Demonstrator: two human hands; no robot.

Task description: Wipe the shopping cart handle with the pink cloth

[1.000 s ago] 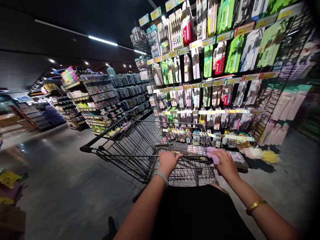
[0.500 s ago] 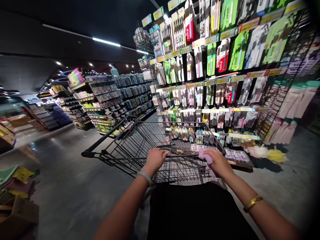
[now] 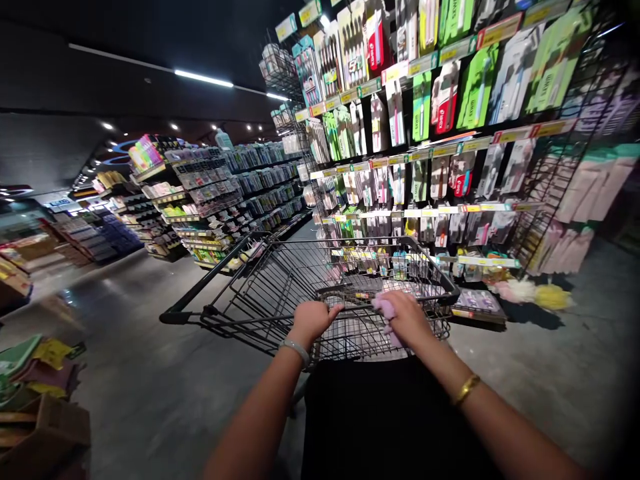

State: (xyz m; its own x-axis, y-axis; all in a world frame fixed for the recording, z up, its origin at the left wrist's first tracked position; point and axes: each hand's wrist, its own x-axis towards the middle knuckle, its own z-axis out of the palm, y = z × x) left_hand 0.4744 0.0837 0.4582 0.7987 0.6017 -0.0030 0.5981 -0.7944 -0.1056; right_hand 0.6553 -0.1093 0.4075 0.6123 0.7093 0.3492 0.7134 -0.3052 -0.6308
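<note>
Watching remotely, I see the cart [image 3: 213, 272] near the display rack [image 3: 443, 155], left hand [image 3: 311, 321] curled over its near bar [image 3: 356, 311], right hand [image 3: 407, 320] clutching pinkish cloth [image 3: 386, 308] there (slippery padding, perhaps), so uneven pushing could clip the rack.

A crumpled lilac cloth [image 3: 386, 309] touches the black wire cart [image 3: 358, 311].
</note>
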